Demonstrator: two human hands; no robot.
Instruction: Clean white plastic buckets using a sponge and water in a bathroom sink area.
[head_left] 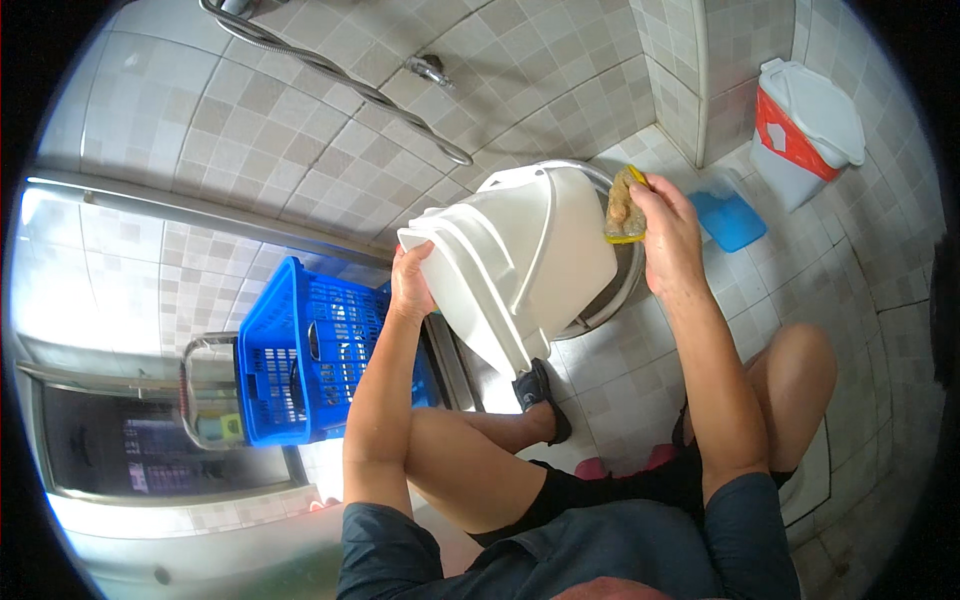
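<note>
A large white plastic bucket [570, 250] with a ribbed rim and a thin wire-like handle lies tilted on its side in front of me. My left hand [412, 283] grips its rim on the left, thumb on the outside, fingers partly hidden behind the edge. In my right hand [672, 230] is a worn, brownish sponge [622, 205] with yellow edges, held just off the bucket's base at the right. Behind and under the bucket shows a round basin [637, 275], mostly covered, so its contents are hard to make out.
On the left stands a blue plastic basket [300, 370]. A metal shower hose [340, 78] hangs along the tiled wall near a tap [430, 70]. To the far right is a lidded white-and-red bucket [800, 140]; a blue plastic container [733, 220] rests nearer on the tiled floor.
</note>
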